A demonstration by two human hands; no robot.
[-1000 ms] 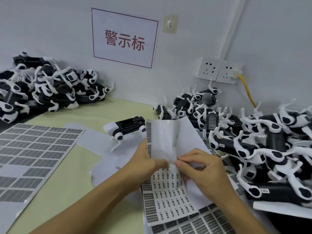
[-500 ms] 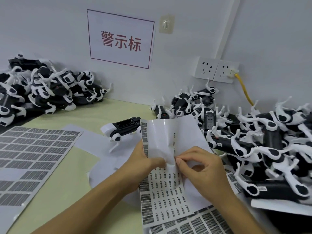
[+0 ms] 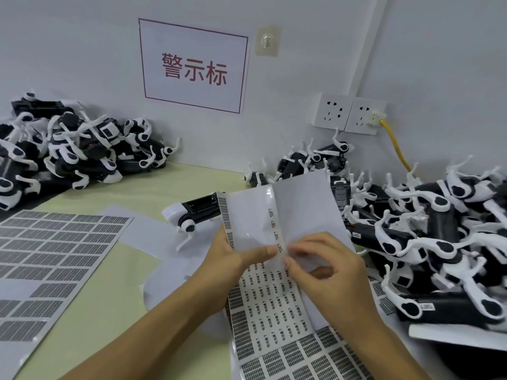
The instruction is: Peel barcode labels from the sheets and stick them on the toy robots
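Since the earlier frame, sheet and hands sit slightly lower with the grip unchanged; the bent-up flap shows more of its glossy backing. Left hand [image 3: 230, 259] grasps the white barcode label sheet [image 3: 263, 303] at its left edge, thumb pressed across the fold. Right hand [image 3: 329, 272] pinches at a small label [image 3: 280, 247] on the fold line, fingertips [image 3: 288, 260] curled; whether the label is free, cannot tell. Judgement: keep the fold sharp so the label's corner lifts, peel slowly along its length, avoid touching adhesive. At 11 o'clock beyond the hands stands one black-and-white toy robot dog [image 3: 192, 212], the likely target. Farther, at 2 o'clock, a heap of toy robots [image 3: 428, 242]; at 10 o'clock another heap [image 3: 71, 149]; a grey label sheet [image 3: 55, 256] at 9 o'clock.
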